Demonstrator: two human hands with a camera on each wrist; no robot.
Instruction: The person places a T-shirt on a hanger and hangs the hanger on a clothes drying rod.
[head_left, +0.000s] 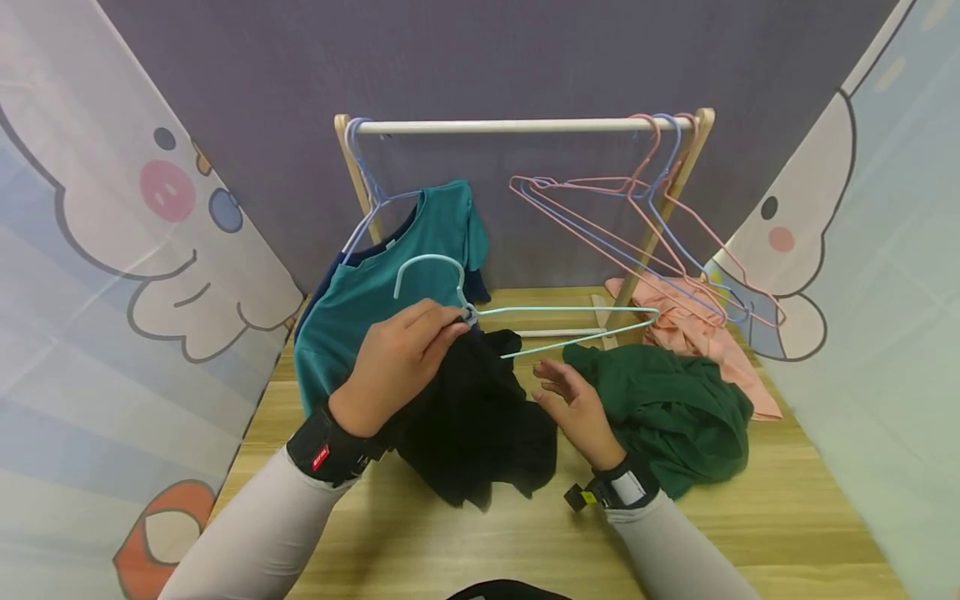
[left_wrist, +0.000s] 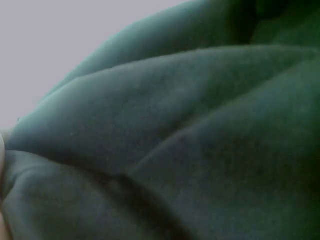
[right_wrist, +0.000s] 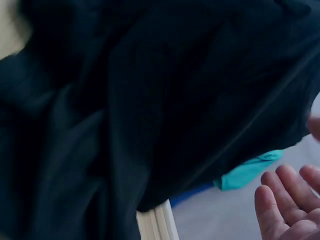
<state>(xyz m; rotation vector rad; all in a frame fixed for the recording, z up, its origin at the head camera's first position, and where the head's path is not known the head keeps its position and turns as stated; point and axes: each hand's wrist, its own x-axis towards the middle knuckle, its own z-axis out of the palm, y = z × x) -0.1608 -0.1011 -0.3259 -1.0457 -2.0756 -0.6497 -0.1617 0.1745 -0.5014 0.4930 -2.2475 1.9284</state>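
My left hand (head_left: pixel 397 358) pinches a mint-green hanger (head_left: pixel 566 309) at its neck, below the upright hook, with the edge of a black garment (head_left: pixel 480 425) at its fingertips. That garment hangs below the hand and hides the hanger's left side; the bare right arm sticks out sideways. Dark cloth (left_wrist: pixel 190 130) fills most of the left wrist view. Just below the hanger's bare arm is my right hand (head_left: pixel 573 408), fingers loosely bent and holding nothing. In the right wrist view its fingers (right_wrist: pixel 290 192) appear apart from the black garment (right_wrist: pixel 150 100).
Behind stands a rack with a white rail (head_left: pixel 495 127). A teal shirt (head_left: pixel 375 292) hangs at its left over a navy garment; several pink and blue hangers (head_left: pixel 660 208) hang right. A green garment (head_left: pixel 675 408) and a peach garment (head_left: pixel 682 312) lie on the wooden table (head_left: pixel 795 508).
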